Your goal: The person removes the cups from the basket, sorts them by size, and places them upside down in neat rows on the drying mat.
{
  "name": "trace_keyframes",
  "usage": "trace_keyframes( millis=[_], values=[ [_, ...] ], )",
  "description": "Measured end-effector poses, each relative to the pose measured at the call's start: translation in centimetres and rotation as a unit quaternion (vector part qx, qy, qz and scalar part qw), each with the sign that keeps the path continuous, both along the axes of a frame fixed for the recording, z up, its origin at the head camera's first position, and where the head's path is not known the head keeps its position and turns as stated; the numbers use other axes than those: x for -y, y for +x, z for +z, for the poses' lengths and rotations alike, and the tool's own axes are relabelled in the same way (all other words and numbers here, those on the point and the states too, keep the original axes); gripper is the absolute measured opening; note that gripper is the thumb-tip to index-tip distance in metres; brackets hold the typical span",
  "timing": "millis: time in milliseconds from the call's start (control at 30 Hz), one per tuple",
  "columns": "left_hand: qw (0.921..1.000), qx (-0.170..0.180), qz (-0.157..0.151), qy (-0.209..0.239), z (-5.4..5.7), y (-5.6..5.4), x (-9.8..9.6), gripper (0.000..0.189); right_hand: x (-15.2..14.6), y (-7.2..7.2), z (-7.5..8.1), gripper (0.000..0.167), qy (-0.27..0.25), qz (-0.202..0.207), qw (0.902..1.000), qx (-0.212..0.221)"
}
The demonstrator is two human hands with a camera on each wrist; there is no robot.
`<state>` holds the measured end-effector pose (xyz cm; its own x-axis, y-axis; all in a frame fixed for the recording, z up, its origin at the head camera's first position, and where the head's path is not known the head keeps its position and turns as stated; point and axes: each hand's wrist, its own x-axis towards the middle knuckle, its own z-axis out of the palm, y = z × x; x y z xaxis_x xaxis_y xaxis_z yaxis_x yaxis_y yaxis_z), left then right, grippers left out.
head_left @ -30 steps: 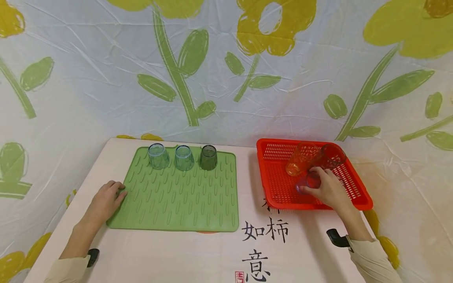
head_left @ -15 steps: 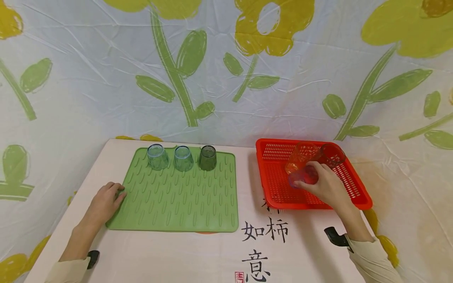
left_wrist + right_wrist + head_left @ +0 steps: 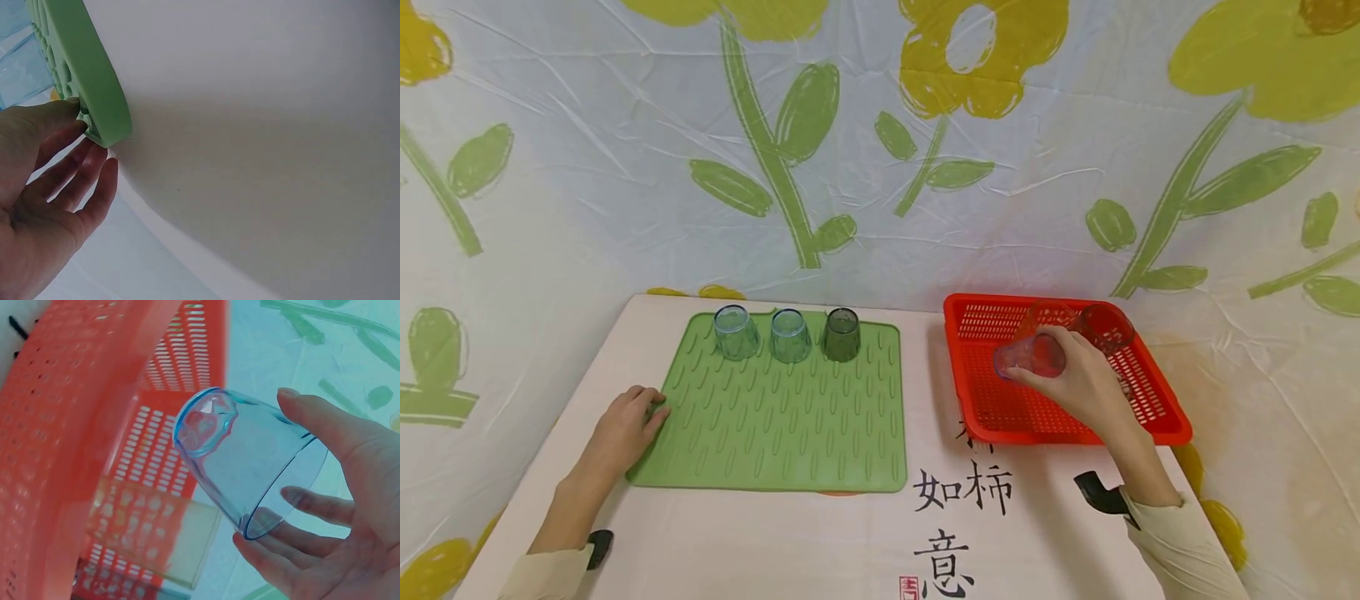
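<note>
Raised from the near part of the red basket (image 3: pixel 1037 436), the clear glass (image 3: pixel 1032 357) has shifted left and far since a second ago, together with the right hand (image 3: pixel 1082 383). In the head view it is now held tilted over the basket, its violet-edged end facing left, apparently lifted off the basket floor but not yet past the rim. An amber glass (image 3: pixel 1047 313) and a dark glass (image 3: pixel 1105 327) remain beyond it in the far right of the basket. On the left, the green mat (image 3: pixel 790 425) lies on the worktop (image 3: pixel 737 542), its row of three glasses (image 3: pixel 791 336) standing along the far side, unchanged. The left hand (image 3: pixel 627 427) stays at the mat's left edge.

In the left wrist view, this hand's fingers are relaxed and slightly bent, with the thumb and a fingertip appearing to touch the mat's edge.

In the right wrist view, the thumb and fingers grip the glass near its thin rim; the thick, faceted base points away from the palm, with the basket wall beside it.
</note>
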<state>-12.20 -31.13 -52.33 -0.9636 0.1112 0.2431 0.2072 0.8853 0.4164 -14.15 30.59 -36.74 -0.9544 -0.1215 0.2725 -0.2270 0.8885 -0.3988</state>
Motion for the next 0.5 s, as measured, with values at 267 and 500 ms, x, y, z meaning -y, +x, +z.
trace_keyframes(
  millis=[267,500],
  values=[
    [0.9998,0.017,0.006,0.0,0.1,-0.2,0.0,0.019,1.5,-0.5,0.4,0.072,-0.047,0.014,0.9988,0.002],
    [0.9997,0.023,0.009,-0.005,0.5,0.1,-0.3,0.021,2.7,-0.9,0.1,0.072,-0.081,0.02,0.9965,-0.005]
  ],
)
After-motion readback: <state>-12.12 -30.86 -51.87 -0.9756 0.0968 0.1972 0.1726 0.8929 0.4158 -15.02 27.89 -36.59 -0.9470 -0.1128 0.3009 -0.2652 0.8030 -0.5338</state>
